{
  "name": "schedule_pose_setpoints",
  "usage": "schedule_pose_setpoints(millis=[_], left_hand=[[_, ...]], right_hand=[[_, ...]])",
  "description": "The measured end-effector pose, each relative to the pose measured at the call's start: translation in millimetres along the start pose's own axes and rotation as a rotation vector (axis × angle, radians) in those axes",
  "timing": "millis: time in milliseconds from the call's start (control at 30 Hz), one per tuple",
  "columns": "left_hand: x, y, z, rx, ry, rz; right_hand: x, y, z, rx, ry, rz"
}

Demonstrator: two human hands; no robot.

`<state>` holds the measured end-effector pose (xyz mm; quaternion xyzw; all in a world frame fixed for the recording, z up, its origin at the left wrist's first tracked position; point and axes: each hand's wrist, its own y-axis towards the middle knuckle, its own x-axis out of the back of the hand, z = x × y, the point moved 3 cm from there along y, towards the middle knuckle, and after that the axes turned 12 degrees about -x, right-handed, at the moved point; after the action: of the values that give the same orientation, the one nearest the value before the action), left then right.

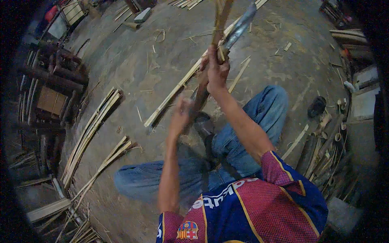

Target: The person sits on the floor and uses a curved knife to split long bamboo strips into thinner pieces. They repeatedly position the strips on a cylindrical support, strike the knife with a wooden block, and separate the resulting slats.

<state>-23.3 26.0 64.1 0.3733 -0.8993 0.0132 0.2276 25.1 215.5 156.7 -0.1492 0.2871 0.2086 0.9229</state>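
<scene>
My right hand (217,72) is closed around a long brown bamboo strip (222,20), which runs up past the top edge and down between my legs. A wide grey metal blade (240,30), like a machete's, slants up to the right just beyond that hand. The blade's handle is hidden, so I cannot tell what holds it. Smeared by motion, my left hand (182,112) is beside the lower end of the strip; its fingers do not show clearly. Pale split bamboo strips (174,91) lie on the floor beyond my hands.
Bundles of split bamboo (92,133) lie on the floor at left, near a dark wooden chair frame (52,85). Bamboo poles (320,150) are heaped at right, by a dark shoe-like object (317,106). Shavings are scattered over the concrete floor (133,73).
</scene>
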Motion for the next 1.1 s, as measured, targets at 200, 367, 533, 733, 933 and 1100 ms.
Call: schedule_pose_setpoints(millis=[200,367,533,733,933,1100], left_hand=[[-29,-37,-9,0.078,0.355,0.076],[-32,-30,1,0.07,0.471,0.168],[-42,-27,9,0.089,0.577,0.223],[9,-40,71,0.425,0.381,0.131],[50,-29,78,0.18,0.735,-0.159],[64,-27,102,0.479,0.688,0.01]], right_hand=[[57,31,-37,-0.297,0.317,-0.242],[124,64,-96,-0.427,0.284,-0.308],[198,91,-165,-0.614,0.259,-0.24],[137,43,-145,-0.649,0.221,-0.189],[186,71,-169,-0.463,-0.074,-0.257],[145,27,-85,-0.468,-0.624,-0.343]])
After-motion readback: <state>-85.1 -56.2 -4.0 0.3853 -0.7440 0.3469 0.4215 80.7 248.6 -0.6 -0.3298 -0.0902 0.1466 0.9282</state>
